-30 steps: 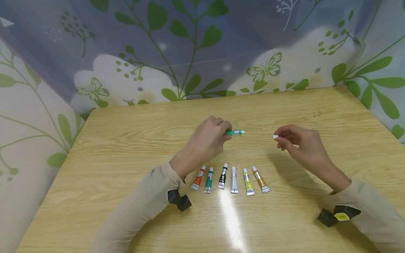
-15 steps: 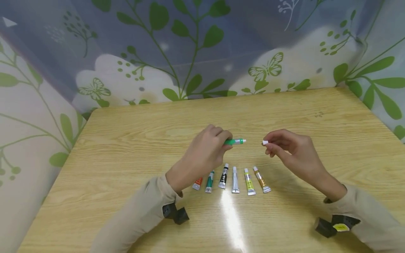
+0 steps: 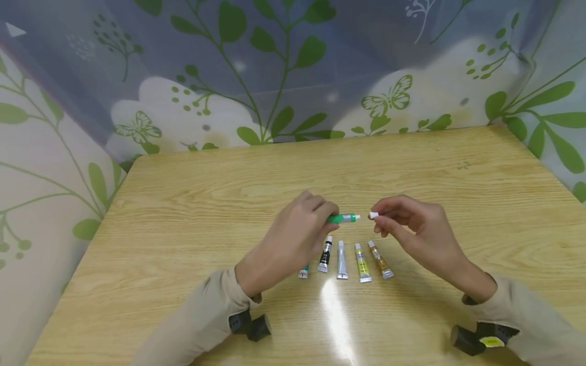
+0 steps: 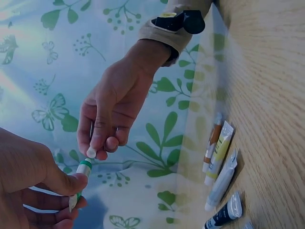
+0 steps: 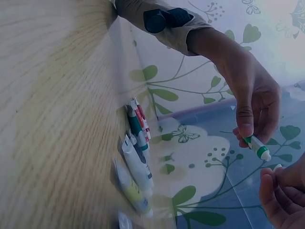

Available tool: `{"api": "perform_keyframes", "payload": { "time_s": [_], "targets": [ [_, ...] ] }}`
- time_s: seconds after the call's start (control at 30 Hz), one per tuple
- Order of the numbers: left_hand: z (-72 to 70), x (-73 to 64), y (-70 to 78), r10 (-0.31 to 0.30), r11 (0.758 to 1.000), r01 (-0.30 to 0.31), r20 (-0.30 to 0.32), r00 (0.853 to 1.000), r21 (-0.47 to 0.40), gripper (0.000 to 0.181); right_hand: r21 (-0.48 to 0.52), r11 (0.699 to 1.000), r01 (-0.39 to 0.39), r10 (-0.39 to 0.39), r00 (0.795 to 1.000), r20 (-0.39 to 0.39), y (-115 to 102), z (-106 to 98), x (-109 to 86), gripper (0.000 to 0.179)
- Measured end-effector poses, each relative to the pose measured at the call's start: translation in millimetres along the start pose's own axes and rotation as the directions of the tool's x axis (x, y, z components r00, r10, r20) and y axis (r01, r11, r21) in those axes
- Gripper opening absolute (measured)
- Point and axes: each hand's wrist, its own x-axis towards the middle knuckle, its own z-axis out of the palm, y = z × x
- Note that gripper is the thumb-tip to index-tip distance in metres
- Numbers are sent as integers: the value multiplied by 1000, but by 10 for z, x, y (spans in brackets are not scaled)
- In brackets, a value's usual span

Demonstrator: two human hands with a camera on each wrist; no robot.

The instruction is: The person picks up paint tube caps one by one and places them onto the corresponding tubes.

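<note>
My left hand [image 3: 297,234] pinches a bright green paint tube [image 3: 346,218] by its body, its bare white nozzle pointing right. Opposite it, my right hand [image 3: 414,226] holds a small white cap [image 3: 374,215] between thumb and fingertips. In the head view a narrow gap separates cap and nozzle, both above the table. Closer to me lie a black paint tube [image 3: 325,254], a silver-white one [image 3: 341,260], a yellow one [image 3: 362,263] and a gold-brown one [image 3: 380,260]. My left hand partly covers a dark green tube [image 3: 303,272]; a red tube [image 5: 140,117] shows only in the right wrist view.
The wooden table [image 3: 206,188] runs back to a curtain [image 3: 183,122] printed with leaves and butterflies, which also closes off both sides. Black wrist cameras are strapped over both sleeves [image 3: 201,315]. A bright light reflection streaks the front of the table.
Both hands have come down toward me. My right hand has moved left with the cap, narrowing the gap to the nozzle. The left hand now hides the red tube in the head view.
</note>
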Motion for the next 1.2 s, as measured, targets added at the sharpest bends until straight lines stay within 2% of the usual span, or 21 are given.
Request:
{"api": "perform_keyframes", "payload": {
  "time_s": [0.27,0.63,0.97,1.2],
  "targets": [
    [-52,-65,76,26,1000,-26,-32,999,-1,15,21,998,51,-52,998,25,-46,45,-39,26],
    [-81,-110,131,42,999,-42,-49,998,6,16,177,974,139,-139,990,-14,-42,128,-66,20],
    [-70,-111,134,74,997,-74,-45,996,7,14,190,970,154,-154,988,-18,-28,140,-71,14],
    [-64,-118,133,79,997,-79,-51,996,0,13,161,975,152,-151,988,-17,-31,147,-77,14]
  ]
}}
